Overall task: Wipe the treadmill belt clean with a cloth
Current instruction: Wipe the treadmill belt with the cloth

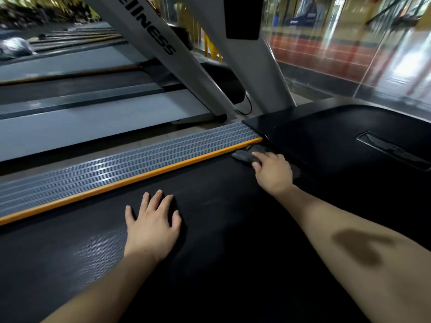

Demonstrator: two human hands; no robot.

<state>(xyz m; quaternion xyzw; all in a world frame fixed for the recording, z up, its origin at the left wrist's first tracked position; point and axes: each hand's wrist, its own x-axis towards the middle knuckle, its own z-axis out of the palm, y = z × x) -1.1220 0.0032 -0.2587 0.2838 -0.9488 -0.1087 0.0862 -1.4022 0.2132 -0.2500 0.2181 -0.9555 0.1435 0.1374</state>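
Observation:
The black treadmill belt (221, 229) fills the lower half of the view. A dark grey cloth (245, 153) lies bunched at the belt's far end, against the black motor cover (338, 141). My right hand (274, 170) lies on the cloth with fingers reaching forward, pressing it onto the belt; most of the cloth is hidden under the hand. My left hand (152, 223) rests flat on the belt nearer to me, fingers spread, holding nothing.
A ribbed grey side rail (116, 169) with an orange edge strip (130, 181) runs along the belt's left. Grey uprights (251, 73) rise behind the motor cover. Another treadmill (93, 122) stands to the left; a glass wall (349, 43) is at the right.

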